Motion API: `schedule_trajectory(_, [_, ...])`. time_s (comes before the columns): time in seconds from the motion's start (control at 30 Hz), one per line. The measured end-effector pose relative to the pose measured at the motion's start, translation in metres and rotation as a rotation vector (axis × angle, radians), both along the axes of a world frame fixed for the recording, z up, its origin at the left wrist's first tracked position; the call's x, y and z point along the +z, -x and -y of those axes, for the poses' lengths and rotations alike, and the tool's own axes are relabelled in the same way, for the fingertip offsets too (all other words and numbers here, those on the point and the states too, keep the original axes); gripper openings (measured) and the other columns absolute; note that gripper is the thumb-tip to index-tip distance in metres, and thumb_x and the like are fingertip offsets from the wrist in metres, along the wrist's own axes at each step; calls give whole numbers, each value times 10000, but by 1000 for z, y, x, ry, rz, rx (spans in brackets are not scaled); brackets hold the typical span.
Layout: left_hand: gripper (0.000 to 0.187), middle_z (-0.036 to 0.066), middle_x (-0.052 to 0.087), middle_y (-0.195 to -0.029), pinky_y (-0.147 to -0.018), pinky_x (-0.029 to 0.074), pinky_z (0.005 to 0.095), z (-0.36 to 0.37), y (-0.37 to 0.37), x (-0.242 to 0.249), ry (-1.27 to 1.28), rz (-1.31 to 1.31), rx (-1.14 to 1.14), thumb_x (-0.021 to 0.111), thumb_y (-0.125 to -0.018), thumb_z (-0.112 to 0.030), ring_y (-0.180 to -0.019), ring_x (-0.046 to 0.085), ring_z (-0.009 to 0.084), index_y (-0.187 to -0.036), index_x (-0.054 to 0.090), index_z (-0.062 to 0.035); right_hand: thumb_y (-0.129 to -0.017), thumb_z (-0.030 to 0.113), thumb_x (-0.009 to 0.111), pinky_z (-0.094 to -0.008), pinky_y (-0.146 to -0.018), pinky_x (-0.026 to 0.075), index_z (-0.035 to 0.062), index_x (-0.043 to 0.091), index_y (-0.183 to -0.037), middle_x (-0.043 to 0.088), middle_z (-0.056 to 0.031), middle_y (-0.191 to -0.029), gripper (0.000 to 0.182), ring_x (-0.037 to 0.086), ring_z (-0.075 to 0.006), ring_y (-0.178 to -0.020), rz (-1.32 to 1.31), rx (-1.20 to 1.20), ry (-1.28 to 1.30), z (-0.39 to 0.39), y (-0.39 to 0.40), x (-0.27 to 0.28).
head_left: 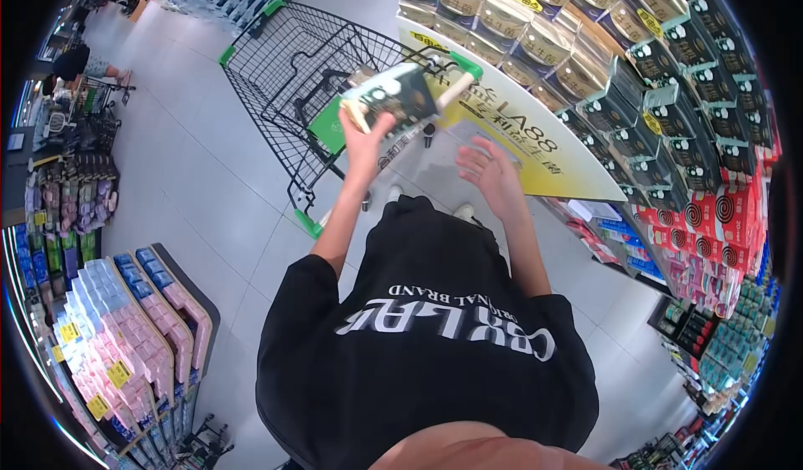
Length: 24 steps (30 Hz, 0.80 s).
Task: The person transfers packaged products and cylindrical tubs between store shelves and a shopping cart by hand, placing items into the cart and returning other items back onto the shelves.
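My left hand is closed on the near edge of a dark green and white package, tilted above the cart's handle side. Similar dark green packs are stacked on the display to the right. Below and to the right of the package, my right hand is raised with its fingers apart, holding nothing. The black wire shopping cart, with green corners and a green panel, stands in front of me; the package hides part of its handle.
A yellow and white display board curves close on my right, below stacked gold packs. Red packs sit farther right. At the lower left is a stand of pink and blue packs. Another person is at the far left.
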<state>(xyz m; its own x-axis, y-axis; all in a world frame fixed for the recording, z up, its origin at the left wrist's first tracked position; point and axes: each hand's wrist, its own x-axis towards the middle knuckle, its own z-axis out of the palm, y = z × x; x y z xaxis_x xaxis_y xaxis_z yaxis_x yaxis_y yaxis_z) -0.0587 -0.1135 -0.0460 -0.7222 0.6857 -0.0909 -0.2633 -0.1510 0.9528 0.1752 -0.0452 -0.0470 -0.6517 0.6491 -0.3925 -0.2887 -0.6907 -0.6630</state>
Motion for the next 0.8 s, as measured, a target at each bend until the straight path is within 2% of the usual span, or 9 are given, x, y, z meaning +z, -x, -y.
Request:
schedule_trajectory(0.07, [723, 115, 519, -1175, -853, 469, 323, -9, 72, -78, 132, 63, 112, 754, -783, -220, -1036, 544, 195, -1319, 313, -15, -974, 361, 450, -353, -846, 470, 57, 482, -1241, 616, -108, -1107, 406, 597, -215, -985, 72, 37, 41, 5, -10, -14])
schedule_trajectory(0.17, [697, 48, 575, -1081, -620, 455, 332, -5, 138, -134, 378, 168, 184, 795, -707, -372, -920, 561, 155, -1227, 436, -78, -976, 348, 452, -349, -834, 473, 42, 472, -1237, 616, -135, -1102, 402, 604, -217, -987, 176, 7, 44, 9, -24, -37])
schedule_trajectory(0.3, [672, 64, 557, -1105, -608, 429, 392, 17, 190, -207, 599, 408, 229, 774, -715, -418, -931, 544, 205, -1233, 469, -117, -973, 343, 459, -349, -833, 473, 45, 474, -1239, 616, -129, -1106, 400, 603, -211, -989, 228, -67, 28, 16, -40, -47])
schedule_trajectory(0.33, [710, 103, 515, -1202, -670, 451, 428, 27, 197, -224, 578, 404, 164, 746, -743, -445, -1010, 527, 262, -1285, 444, -101, -973, 341, 461, -349, -833, 472, 45, 475, -1239, 616, -128, -1106, 399, 603, -209, -988, 239, -95, 33, 20, -42, -48])
schedule_trajectory(0.37, [701, 120, 442, -1324, -888, 416, 545, 36, 210, -256, 628, 492, 107, 696, -785, -498, -1145, 482, 333, -1326, 414, -154, -970, 343, 466, -349, -833, 471, 45, 474, -1240, 615, -127, -1106, 403, 601, -209, -989, 256, -119, 37, 24, -45, -49])
schedule_trajectory(0.4, [713, 143, 426, -1338, -927, 393, 569, 43, 221, -279, 647, 522, 97, 677, -802, -497, -1172, 466, 345, -1340, 392, -126, -966, 344, 471, -349, -833, 471, 44, 474, -1241, 615, -126, -1106, 407, 600, -208, -990, 274, -142, 41, 28, -47, -52])
schedule_trajectory(0.57, [766, 185, 385, -1356, -955, 377, 603, 43, 219, -294, 639, 387, 6, 648, -824, -500, -1217, 428, 348, -1361, 329, -56, -949, 356, 494, -343, -834, 470, 44, 468, -1249, 611, -127, -1111, 434, 592, -210, -994, 360, -209, 151, 58, -58, -80])
schedule_trajectory(0.67, [810, 163, 351, -1374, -932, 398, 588, 32, 200, -245, 670, 367, 13, 704, -772, -502, -1233, 397, 332, -1355, 323, -90, -944, 361, 501, -341, -829, 472, 43, 468, -1247, 609, -129, -1112, 441, 589, -213, -991, 413, -206, 193, 80, -55, -92])
schedule_trajectory(0.8, [1017, 176, 307, -1403, -890, 409, 601, 15, 227, -266, 728, 553, 23, 806, -688, -376, -1253, 382, 361, -1384, 116, -103, -945, 367, 501, -342, -818, 478, 43, 477, -1235, 608, -130, -1114, 436, 591, -214, -980, 427, -163, 218, 99, -46, -101])
